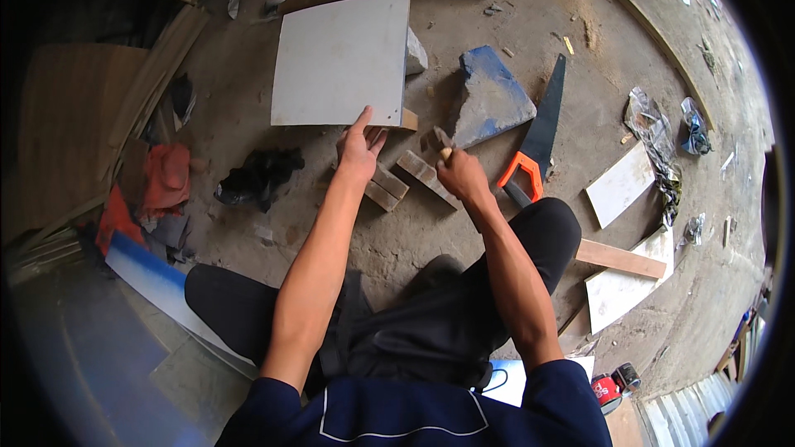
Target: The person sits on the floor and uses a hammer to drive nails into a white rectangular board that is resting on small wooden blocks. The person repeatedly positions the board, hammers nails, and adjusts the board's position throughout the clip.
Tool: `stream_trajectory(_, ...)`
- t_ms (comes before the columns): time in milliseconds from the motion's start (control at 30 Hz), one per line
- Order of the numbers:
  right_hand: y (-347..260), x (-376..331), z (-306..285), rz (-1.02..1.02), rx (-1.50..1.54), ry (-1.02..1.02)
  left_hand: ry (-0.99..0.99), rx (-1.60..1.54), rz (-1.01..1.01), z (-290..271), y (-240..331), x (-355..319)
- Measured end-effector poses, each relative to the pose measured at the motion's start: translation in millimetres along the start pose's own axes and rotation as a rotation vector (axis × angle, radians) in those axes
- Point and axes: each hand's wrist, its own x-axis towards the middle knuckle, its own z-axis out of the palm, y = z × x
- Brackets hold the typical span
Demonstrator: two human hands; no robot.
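A white board (341, 62) lies raised off the floor in front of me, with a wooden strip (409, 120) under its near right corner. My left hand (358, 153) grips the board's near edge, thumb on top and fingers below. Small dark dots, like nail heads, show near that corner. In my right hand (464, 176) is a hammer (438, 139), its head just right of the corner and apart from the board. The hammer's handle is mostly hidden by the fist. Wooden blocks (427, 177) lie on the floor below both hands.
A blue-stained concrete slab (493, 98) and an orange-handled handsaw (538, 136) lie to the right. Farther right are white board offcuts (621, 185), a wooden strip (621, 258) and crumpled plastic (650, 120). Black plastic (261, 178) and red cloth (167, 178) lie left.
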Motion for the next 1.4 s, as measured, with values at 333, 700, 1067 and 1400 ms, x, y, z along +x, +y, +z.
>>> stream_trajectory(333,23.7,-19.3,29.4,-0.119,-0.312,-0.065,-0.031,0.229,0.132,4.0,-11.0,-4.0)
stream_trajectory(700,46.5,-12.8,68.0,-0.049,-0.297,-0.012,-0.110,0.215,0.009,-14.4,14.4,4.2)
stream_trajectory(1067,33.4,-7.1,72.4,-0.019,-0.440,0.074,0.066,0.192,0.010,-54.6,38.3,10.9)
stream_trajectory(1400,-107.9,103.0,10.6,-0.130,0.092,0.493,0.106,0.580,0.474,-122.0,92.9,84.0)
